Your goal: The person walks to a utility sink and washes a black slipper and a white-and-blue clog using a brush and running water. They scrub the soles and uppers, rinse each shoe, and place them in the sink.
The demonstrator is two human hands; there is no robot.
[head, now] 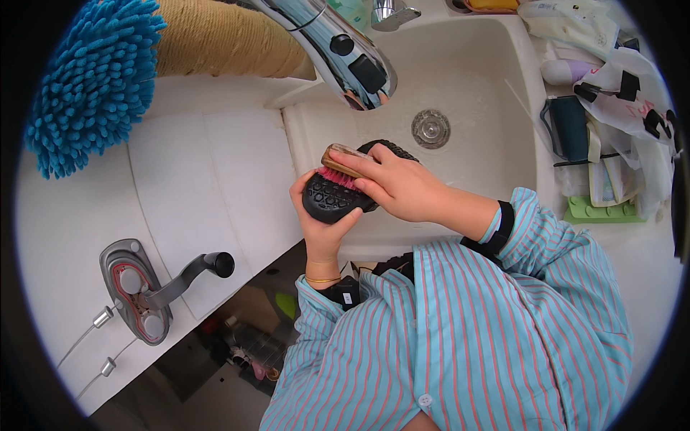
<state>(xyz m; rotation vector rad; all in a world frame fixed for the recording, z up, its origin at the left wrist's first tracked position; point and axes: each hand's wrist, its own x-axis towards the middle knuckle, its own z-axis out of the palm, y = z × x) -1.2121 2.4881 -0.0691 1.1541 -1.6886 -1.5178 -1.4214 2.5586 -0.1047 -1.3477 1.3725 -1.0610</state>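
Over the near left edge of a white sink (485, 70), my left hand (322, 229) grips the end of a black shoe (329, 202), its patterned sole turned up. My right hand (401, 186) holds a wooden-backed scrubbing brush (345, 153) with pink bristles, which rest on the sole. My right hand and the brush hide the middle of the shoe; its far end shows beyond my fingers. Above the brush hangs a chrome faucet head (350, 59). The metal drain (430, 129) lies beyond the shoe.
A blue chenille mop head (97, 91) and a rope-wrapped post (232, 40) lie at upper left. A grey device with a crank handle (135, 291) is at lower left. Right of the sink are a dark blue cup (568, 128), plastic bags (620, 108) and a green holder (604, 211).
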